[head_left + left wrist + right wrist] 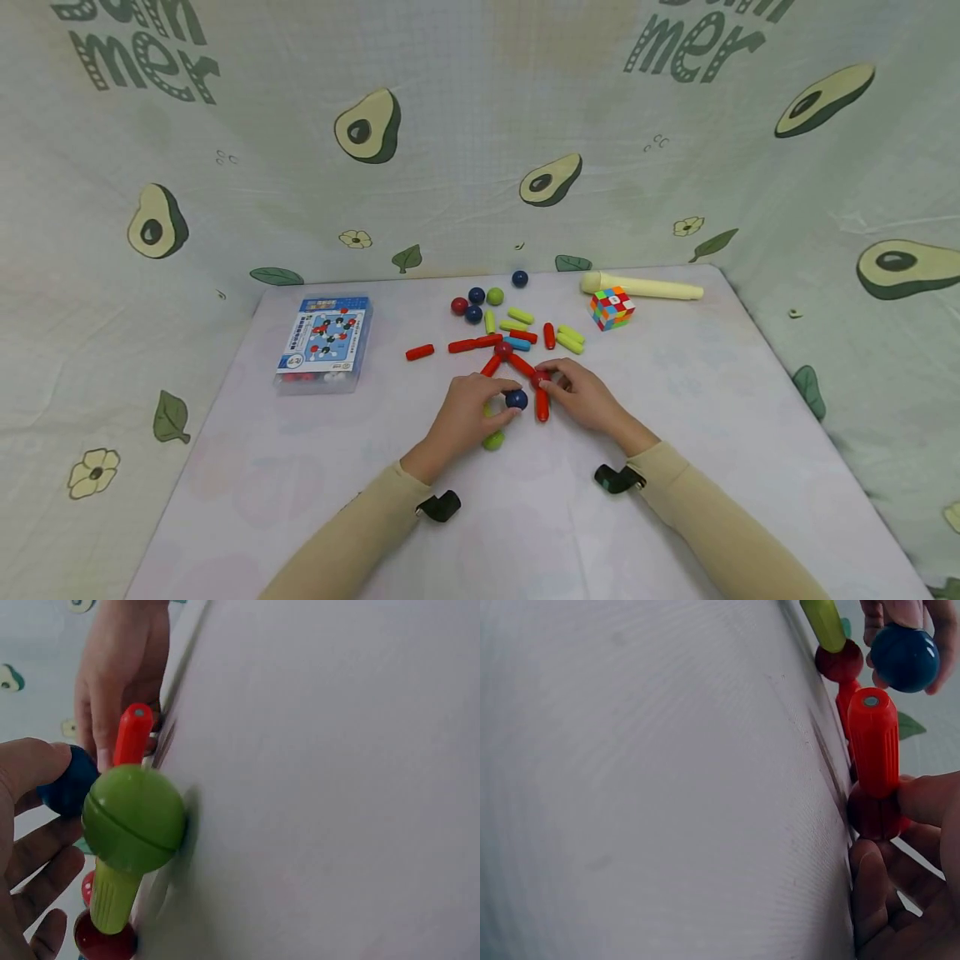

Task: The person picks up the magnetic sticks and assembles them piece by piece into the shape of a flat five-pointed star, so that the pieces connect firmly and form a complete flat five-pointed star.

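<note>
My left hand [468, 409] pinches a dark blue ball [517, 400] between thumb and fingertips, beside the stick-and-ball figure. My right hand [583, 396] grips a red ball [876, 814] on that figure with thumb and fingers. A red rod [542, 407] points from this ball toward me, and another red rod [521, 365] joins it to a farther red ball [503, 348]. Close under my left hand lie a green ball [135, 817] and a green rod [114, 898], the rod's far end at a red ball [103, 939]. The left hand partly hides this side in the head view.
Behind the figure are loose red rods [420, 352], green rods [521, 316], a blue rod [517, 342] and several balls [476, 296]. A boxed kit [322, 343] lies left; a puzzle cube [612, 308] and a pale yellow microphone-shaped object [652, 287] sit at the back right.
</note>
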Available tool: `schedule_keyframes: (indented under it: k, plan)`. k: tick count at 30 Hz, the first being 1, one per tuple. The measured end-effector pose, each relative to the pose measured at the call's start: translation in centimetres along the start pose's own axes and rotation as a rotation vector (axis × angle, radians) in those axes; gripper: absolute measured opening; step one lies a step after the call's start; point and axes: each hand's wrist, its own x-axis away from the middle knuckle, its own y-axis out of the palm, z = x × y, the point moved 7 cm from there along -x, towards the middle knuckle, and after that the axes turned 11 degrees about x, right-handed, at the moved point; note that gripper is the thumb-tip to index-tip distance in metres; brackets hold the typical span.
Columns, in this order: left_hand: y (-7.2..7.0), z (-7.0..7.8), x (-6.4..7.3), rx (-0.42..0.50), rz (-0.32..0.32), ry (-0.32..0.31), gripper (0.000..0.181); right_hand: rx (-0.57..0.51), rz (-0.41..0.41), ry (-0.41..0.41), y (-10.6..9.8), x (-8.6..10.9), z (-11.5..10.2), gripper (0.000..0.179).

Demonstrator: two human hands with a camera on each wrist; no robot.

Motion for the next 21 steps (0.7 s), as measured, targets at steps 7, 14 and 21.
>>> schedule_keyframes:
  k: [7,14,21]
  plan:
    - [1.4,1.6,1.1,-0.041,-0.004,0.033,0.042,0.003,0.011,-0.005,-0.2,0.1,0.0,0.036]
    - [2.5,2.1,1.6,-0.062,-0.024,0.057,0.038,-0.019,0.015,-0.003,-0.2,0.2,-0.2,0.035]
    - [3.3,1.7,1.8,-0.076,0.000,0.051,0.037,-0.015,0.020,-0.005,-0.2,0.2,-0.2,0.036]
